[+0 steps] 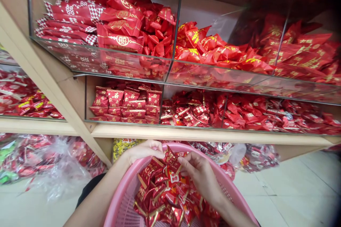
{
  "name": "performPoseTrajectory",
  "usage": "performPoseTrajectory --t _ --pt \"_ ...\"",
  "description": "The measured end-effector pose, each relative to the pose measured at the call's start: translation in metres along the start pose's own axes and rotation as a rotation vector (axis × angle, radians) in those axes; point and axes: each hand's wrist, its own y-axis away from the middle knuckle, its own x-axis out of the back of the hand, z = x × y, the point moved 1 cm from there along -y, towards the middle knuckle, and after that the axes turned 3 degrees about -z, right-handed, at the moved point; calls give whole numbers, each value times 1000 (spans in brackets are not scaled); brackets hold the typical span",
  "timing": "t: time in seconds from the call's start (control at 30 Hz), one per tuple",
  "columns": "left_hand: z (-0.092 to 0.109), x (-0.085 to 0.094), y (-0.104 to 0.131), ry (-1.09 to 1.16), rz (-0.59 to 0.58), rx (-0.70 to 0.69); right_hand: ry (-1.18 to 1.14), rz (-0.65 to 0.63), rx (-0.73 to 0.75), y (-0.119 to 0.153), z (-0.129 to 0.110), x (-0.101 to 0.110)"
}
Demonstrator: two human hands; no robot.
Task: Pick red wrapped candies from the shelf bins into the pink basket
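Observation:
A pink plastic basket [125, 179] with perforated sides stands in front of me, holding a heap of shiny red and gold wrapped candies [160, 198]. Over its far rim, my left hand [147, 151] is closed, thumb and fingertips pinched at the left edge of a red candy packet [170, 156]. My right hand [199, 172] reaches in from the right above the heap. Its thumb and index finger are closed at the same packet's right side. Just below lies a red packet with a white label [174, 176]. Some of my fingertips are hidden.
Glass-fronted shelves ahead carry red packets in compartments, including large packets [121, 39] above and small square ones [130, 104] below. A wooden ledge [213, 135] runs behind the basket. Clear bags of candies [50, 163] lie low on the left, others [255, 156] on the right.

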Motion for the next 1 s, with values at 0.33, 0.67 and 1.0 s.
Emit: performPoseTrajectory --t 0.33,0.67,1.0 --pt "-5 4 -5 4 -40 -45 -234 -18 -125 2 0 7" --pt "-1 2 -2 16 -56 -45 -359 17 -215 3 -14 -5" --pt "-5 3 -1 53 -59 -40 -252 -198 -306 -7 -31 -20"
